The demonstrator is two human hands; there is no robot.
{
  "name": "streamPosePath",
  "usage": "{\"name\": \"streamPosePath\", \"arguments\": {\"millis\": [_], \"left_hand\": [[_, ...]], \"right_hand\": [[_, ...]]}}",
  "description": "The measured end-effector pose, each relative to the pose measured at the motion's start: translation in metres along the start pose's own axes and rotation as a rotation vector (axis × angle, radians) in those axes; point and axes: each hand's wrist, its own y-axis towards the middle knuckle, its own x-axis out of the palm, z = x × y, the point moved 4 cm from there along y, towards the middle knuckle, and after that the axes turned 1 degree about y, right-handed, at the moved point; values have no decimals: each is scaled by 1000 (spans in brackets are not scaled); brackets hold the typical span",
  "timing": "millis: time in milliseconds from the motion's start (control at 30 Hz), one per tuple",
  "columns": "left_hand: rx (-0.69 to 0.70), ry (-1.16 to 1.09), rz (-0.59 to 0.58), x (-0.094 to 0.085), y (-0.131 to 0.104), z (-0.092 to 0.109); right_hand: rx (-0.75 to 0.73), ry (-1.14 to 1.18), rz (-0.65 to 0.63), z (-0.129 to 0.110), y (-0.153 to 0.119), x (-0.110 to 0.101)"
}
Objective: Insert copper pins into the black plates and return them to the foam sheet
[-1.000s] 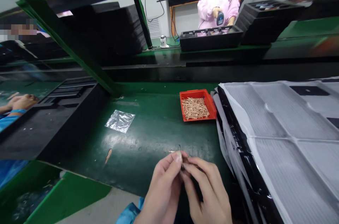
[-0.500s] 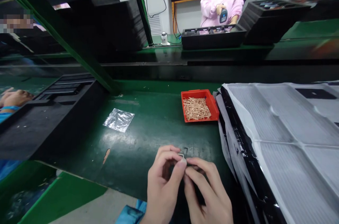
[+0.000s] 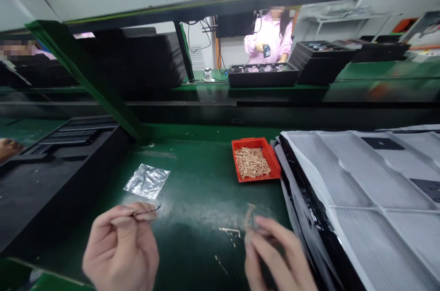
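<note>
In our left hand (image 3: pixel 120 247) the grip is closed, thumb pressed against the bent fingers, and pinched there is a thin dark piece (image 3: pixel 148 211) — it lies across the fingertips, its far end poking out to the right. Our right hand (image 3: pixel 280 254) has thumb and fingertips nearly together on a blurred pale strip (image 3: pixel 249 215), which stands up beyond the grip, away from us. The two hands are well apart above the green counter (image 3: pixel 195 162). Between them, nearer the right, we see loose pale bits (image 3: pixel 229 230) on the counter. Farther off sits a red tray (image 3: pixel 275 169) of similar pale pieces (image 3: pixel 252 162); a clear plastic bag (image 3: pixel 147 182) lies flat beyond the left hand.
</note>
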Motion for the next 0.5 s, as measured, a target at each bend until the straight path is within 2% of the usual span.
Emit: {"name": "streamPosePath", "arguments": {"millis": [67,100,133,167,267,367,433,500], "left_hand": [[23,25,-24,1,8,5],[16,58,-64,6,6,7],[2,104,-111,12,0,9],[-19,160,-157,19,-8,10],[-102,271,-308,44,-33,11],[-149,238,-485,66,-52,8],[-140,209,-576,72,-61,7],[-127,204,-640,69,-66,5]], "right_hand": [[-73,-67,116,12,20,-2],[-31,-115,197,21,28,-2],[-1,-126,219,30,35,1],[83,-98,101,41,40,9],[190,54,-110,54,36,23],[316,520,-297,44,16,25],[356,658,-301,31,7,19],[388,621,-199,21,3,11]]}}
